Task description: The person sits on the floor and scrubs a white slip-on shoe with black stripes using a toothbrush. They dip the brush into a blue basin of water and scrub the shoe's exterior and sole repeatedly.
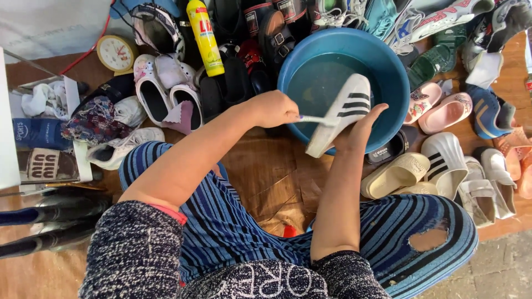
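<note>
Right hand gripping white striped slide sandal, holding it tilted over blue basin. Left hand fisting around toothbrush, bristles touching sole. Risk: wet sandal slipping into water, splashing striped trousers.

Shoe-washing spot on the floor, heaped shoes, blue water basin, detergent bottle

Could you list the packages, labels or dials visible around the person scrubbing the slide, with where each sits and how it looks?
Yellow bottle: top centre among shoes, tall, red cap, red lettering.
Alarm clock: top left on the floor, round, cream rim, white dial.
Blue package: far left, flat, white print.
Brown carton: just below it, white block lettering.
</note>
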